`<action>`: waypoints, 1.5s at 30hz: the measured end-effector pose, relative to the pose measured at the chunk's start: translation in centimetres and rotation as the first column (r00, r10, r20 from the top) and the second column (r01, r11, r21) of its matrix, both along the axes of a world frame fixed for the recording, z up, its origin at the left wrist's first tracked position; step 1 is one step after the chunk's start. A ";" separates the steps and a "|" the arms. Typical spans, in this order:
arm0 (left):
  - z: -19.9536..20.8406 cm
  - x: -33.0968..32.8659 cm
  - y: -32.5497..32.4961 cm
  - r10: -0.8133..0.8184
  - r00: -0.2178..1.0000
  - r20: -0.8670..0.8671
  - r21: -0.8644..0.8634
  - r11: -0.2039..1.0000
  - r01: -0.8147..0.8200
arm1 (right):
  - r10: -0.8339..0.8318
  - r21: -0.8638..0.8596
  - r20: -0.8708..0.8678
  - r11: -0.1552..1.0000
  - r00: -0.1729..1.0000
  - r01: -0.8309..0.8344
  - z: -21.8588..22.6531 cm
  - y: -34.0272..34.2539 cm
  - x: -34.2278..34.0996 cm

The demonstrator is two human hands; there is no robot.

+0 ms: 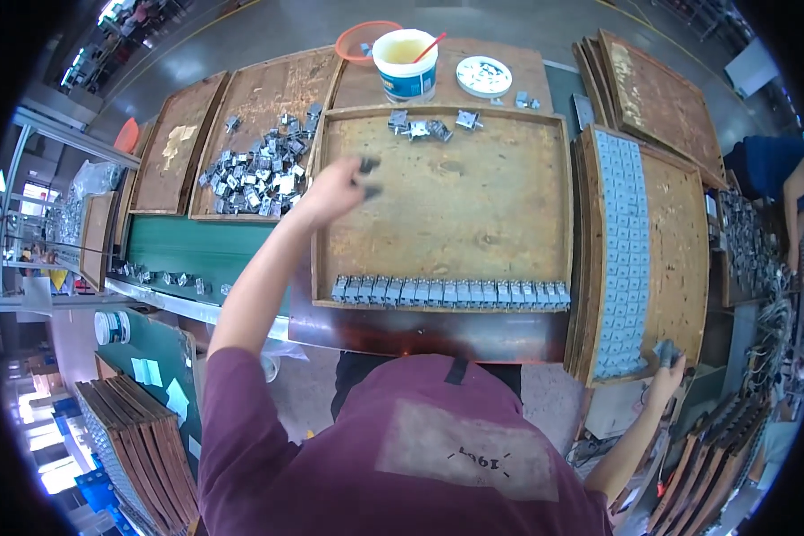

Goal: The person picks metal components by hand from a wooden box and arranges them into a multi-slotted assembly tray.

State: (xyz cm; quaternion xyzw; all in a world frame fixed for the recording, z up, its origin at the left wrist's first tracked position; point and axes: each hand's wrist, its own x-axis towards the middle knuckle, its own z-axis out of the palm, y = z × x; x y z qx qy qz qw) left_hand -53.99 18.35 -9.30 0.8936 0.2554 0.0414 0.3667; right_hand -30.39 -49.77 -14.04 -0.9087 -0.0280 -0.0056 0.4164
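Note:
My left hand (335, 190) hangs over the left side of a shallow wooden tray (447, 205). Its dark-tipped fingers are somewhat blurred but look spread, with nothing visible between them. A row of small metal parts (451, 293) lines the tray's near edge, and a few loose metal parts (420, 128) lie along its far edge. At the right, my right hand (665, 382) is closed around a small grey part (665, 353), its details hard to make out. That hand is at the near right corner of another wooden tray (674, 237), which holds packed columns of metal parts (623, 241).
Left of the middle tray, a wooden tray (272, 80) bears a heap of metal parts (259, 174). Beyond stand a white bucket (406, 85), a white lid with small pieces (483, 77) and an orange basin (353, 43). Another person's arm (797, 210) shows far right.

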 end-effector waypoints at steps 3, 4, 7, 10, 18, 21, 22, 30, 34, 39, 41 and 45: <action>-2.0 7.8 3.3 0.395 0.917 0.052 0.088 0.913 -0.398 | -0.138 0.395 -0.010 0.909 0.990 0.131 1.4 4.8 -1.5; -3.7 9.6 5.3 0.478 0.876 -0.071 0.178 0.870 -0.460 | -0.156 0.477 -0.080 0.861 0.984 0.176 2.7 7.4 -2.2; -4.0 13.7 3.5 0.605 0.784 -0.142 0.204 0.793 -0.575 | -0.116 0.580 -0.173 0.790 0.978 0.197 3.6 9.8 -4.1; -4.9 14.6 4.3 0.623 0.767 -0.152 0.140 0.782 -0.608 | 0.074 0.733 -0.240 0.668 0.968 0.130 4.3 13.4 -6.7; -5.7 7.5 3.2 0.714 0.645 0.272 -0.728 0.591 -0.347 | 0.326 0.616 -0.246 0.780 0.913 -0.112 4.0 22.6 -10.9; -3.9 3.7 -1.0 0.669 0.685 0.290 -0.912 0.409 -0.013 | 0.419 0.642 -0.205 0.740 0.884 -0.201 5.0 26.3 -12.1; -3.7 2.4 -2.7 0.662 0.695 0.282 -0.915 0.403 -0.012 | 0.460 0.697 -0.197 0.687 0.866 -0.206 6.1 28.0 -12.7; 1.6 -5.6 -14.1 0.366 0.825 0.431 -0.891 0.320 0.323 | 0.728 0.369 0.027 0.630 0.686 -0.683 10.9 33.8 -18.0; 2.2 -8.1 -16.0 0.259 0.773 0.579 -0.764 0.503 0.404 | 0.776 -0.045 0.308 0.589 0.550 -0.807 11.6 34.4 -19.7; 2.8 -9.5 -17.3 0.205 0.811 0.548 -0.799 0.416 0.435 | 0.806 -0.149 0.323 0.560 0.495 -0.815 12.1 33.6 -20.7; 3.2 -9.6 -18.3 0.206 0.848 0.489 -0.827 0.418 0.375 | 0.808 -0.156 0.313 0.563 0.500 -0.812 12.3 32.8 -20.6; 3.0 -9.1 -20.0 0.163 0.879 0.449 -0.828 0.446 0.340 | 0.819 -0.218 0.259 0.566 0.513 -0.795 12.5 31.5 -20.7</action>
